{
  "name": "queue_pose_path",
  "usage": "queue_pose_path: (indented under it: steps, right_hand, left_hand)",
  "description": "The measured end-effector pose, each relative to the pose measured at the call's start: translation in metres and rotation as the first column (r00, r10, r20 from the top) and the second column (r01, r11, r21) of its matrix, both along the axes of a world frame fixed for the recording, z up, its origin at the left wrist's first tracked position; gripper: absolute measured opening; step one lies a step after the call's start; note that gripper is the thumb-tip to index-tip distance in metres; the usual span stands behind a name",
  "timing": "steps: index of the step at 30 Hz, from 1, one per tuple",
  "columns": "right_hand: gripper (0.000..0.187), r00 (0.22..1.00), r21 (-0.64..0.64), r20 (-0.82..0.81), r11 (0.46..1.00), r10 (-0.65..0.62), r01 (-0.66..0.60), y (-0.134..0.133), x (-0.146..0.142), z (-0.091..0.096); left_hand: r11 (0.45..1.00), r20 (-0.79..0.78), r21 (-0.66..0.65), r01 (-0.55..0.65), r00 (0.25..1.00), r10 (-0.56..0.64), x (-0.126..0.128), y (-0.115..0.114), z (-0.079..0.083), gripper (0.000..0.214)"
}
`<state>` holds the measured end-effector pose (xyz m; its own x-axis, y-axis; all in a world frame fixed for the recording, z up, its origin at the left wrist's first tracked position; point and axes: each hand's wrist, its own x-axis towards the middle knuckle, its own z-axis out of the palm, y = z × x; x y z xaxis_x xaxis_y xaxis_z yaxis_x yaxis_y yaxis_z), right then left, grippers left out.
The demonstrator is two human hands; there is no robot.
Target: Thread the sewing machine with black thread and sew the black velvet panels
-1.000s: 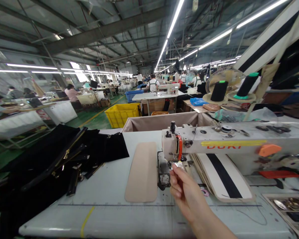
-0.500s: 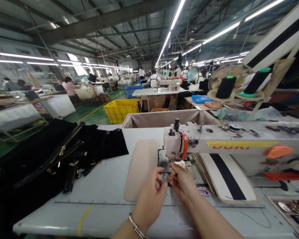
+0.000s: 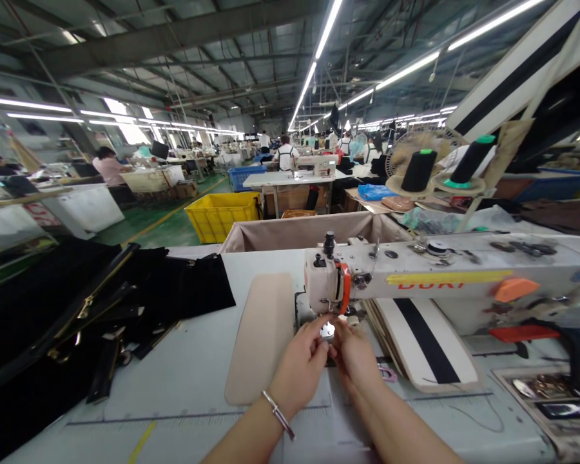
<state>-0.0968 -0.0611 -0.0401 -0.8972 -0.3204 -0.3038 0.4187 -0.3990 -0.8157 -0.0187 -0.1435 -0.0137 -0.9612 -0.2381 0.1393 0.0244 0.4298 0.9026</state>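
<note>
My left hand point(image 3: 302, 364) and my right hand point(image 3: 356, 357) meet under the needle end of a white sewing machine point(image 3: 468, 264). The left fingers are curled, with the index fingertip reaching up by the needle and the thumb bent in. Close beside it, the right fingers are pinched together. Whatever they hold, perhaps thread, is too small to make out. Between the hands shines a bright metal patch point(image 3: 327, 330) of the machine bed. A beige rounded panel point(image 3: 261, 338) lies flat left of my left hand.
Black pieces with zippers point(image 3: 140, 309) cover the table's left side. Striped white panels point(image 3: 432, 345) are stacked under the machine arm, near a pink-handled tool point(image 3: 387, 372). A tray of metal parts point(image 3: 551, 390) sits at right. Behind stand a fabric-lined bin point(image 3: 299, 233) and black thread cones point(image 3: 419, 171).
My left hand has moved up to the needle, and its fingertips now meet those of my right hand. The view has turned slightly right. A bright metal patch now shows between the hands.
</note>
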Motion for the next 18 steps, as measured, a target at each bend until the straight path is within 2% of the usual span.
queue_pose_path:
  steps: [3,5,7,9,10,11,14,16,17,18]
  right_hand:
    - [0.041,0.999,0.013,-0.024,1.000,0.024,-0.024,0.014,0.004,0.007]
    - [0.035,0.976,0.142,-0.127,0.977,0.175,-0.157,0.032,0.012,0.013]
    - [0.028,0.879,0.403,-0.300,0.884,0.371,-0.236,0.055,0.024,0.018]
    - [0.024,0.741,0.644,-0.399,0.741,0.540,-0.194,0.082,0.036,0.020]
    - [0.023,0.700,0.722,-0.395,0.672,0.595,-0.165,0.095,0.042,0.020]
    - [0.022,0.680,0.774,-0.362,0.612,0.637,-0.161,0.107,0.048,0.020]
    - [0.016,0.666,0.846,-0.183,0.461,0.723,-0.268,0.134,0.061,0.019]
    - [0.014,0.658,0.867,-0.109,0.395,0.745,-0.304,0.145,0.066,0.018]
    - [0.016,0.661,0.890,-0.118,0.374,0.741,-0.261,0.149,0.066,0.017]
    - [0.018,0.665,0.914,-0.171,0.369,0.727,-0.168,0.151,0.065,0.015]
  left_hand:
    - [0.975,-0.078,-0.221,-0.039,0.997,0.022,0.005,-0.001,0.004,0.042]
    - [0.894,-0.206,-0.448,-0.016,0.975,-0.086,0.013,0.000,0.011,0.045]
    - [0.761,-0.191,-0.636,0.127,0.930,-0.315,0.022,0.003,0.017,0.059]
    - [0.649,-0.055,-0.707,0.281,0.893,-0.446,0.032,0.007,0.018,0.070]
    - [0.636,-0.006,-0.707,0.309,0.897,-0.443,0.036,0.009,0.015,0.071]
    - [0.646,0.013,-0.698,0.309,0.907,-0.420,0.040,0.011,0.010,0.069]
    - [0.654,-0.007,-0.702,0.280,0.916,-0.400,0.049,0.018,-0.013,0.045]
    - [0.654,-0.005,-0.704,0.278,0.918,-0.396,0.056,0.021,-0.029,0.020]
    - [0.684,-0.007,-0.677,0.270,0.928,-0.373,0.060,0.022,-0.034,0.010]
    - [0.741,-0.010,-0.622,0.253,0.944,-0.330,0.065,0.023,-0.039,0.011]
